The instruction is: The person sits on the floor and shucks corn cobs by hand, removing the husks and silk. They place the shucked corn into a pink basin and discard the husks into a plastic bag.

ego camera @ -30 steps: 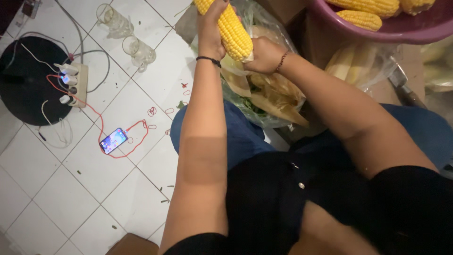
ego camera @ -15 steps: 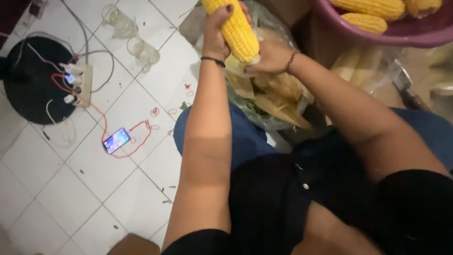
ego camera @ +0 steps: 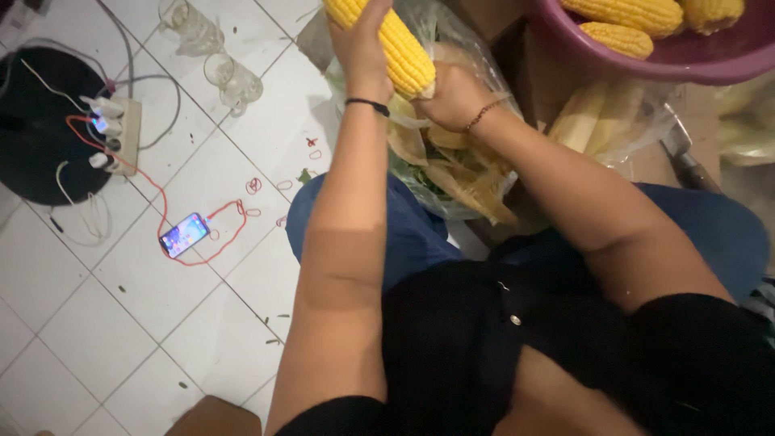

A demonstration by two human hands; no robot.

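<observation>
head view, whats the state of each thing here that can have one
corn cob: husked, held in both hands
left hand: gripping the cob
right hand: gripping the cob's lower end
purple basin: holds husked cobs
plastic bag: open, holds husks
phone: screen lit, cable plugged in
glass mugs: empty

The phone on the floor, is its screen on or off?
On. The phone lies face up on the white tiles, its screen lit and colourful, a red cable plugged in.
</observation>
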